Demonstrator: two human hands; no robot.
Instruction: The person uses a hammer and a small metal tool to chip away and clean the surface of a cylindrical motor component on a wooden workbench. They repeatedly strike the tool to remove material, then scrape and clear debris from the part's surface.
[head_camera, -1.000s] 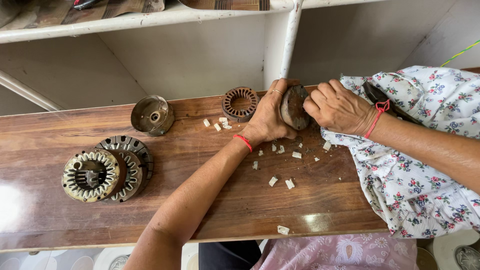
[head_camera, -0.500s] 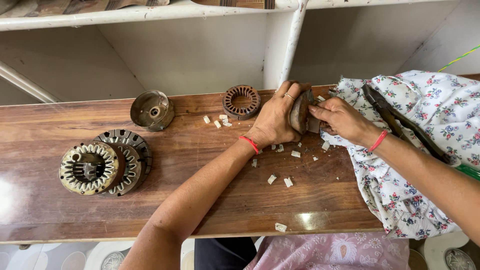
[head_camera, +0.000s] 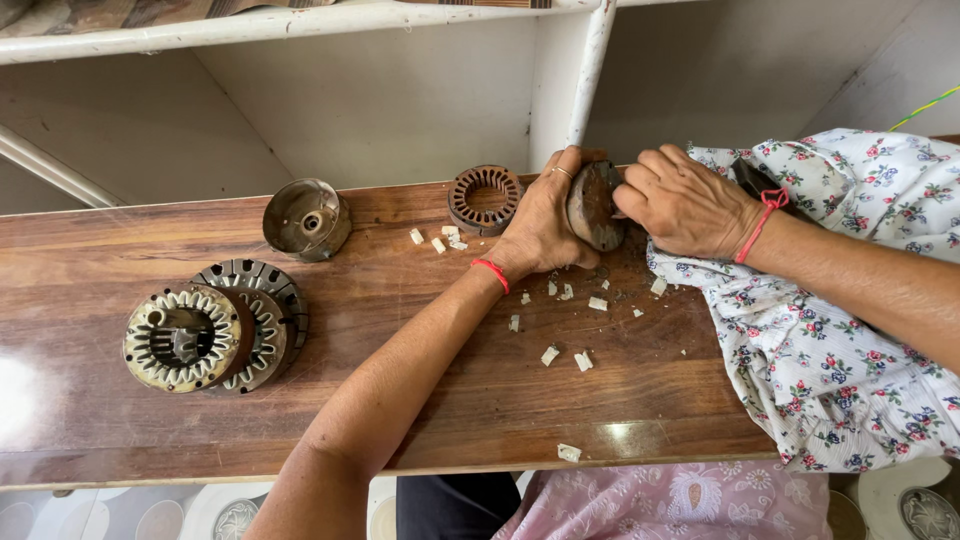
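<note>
While the left hand (head_camera: 545, 225) is wrapping its fingers closed around a rusty brown stator core (head_camera: 592, 205), standing it on edge on the wooden bench (head_camera: 400, 300), the right hand (head_camera: 685, 200) is pressing in from the other side with its fingers curled tight against the core's face; whether it is pinching a small tool or only the metal is hidden. To my eye, the work is going best if the left hand is bracing the core hard against the bench so it is not rolling, and the right is working one slot at a time. Around the hands, small white insulation scraps (head_camera: 570, 350) are lying scattered on the wood. Just beyond the left hand, a second slotted ring (head_camera: 485, 198) is lying flat. Floral cloth (head_camera: 830, 350) is draping over the bench under the right forearm. Well to the left, a metal cup-shaped housing (head_camera: 305, 218) and a stacked pair of stators (head_camera: 210, 325) are sitting untouched.
</note>
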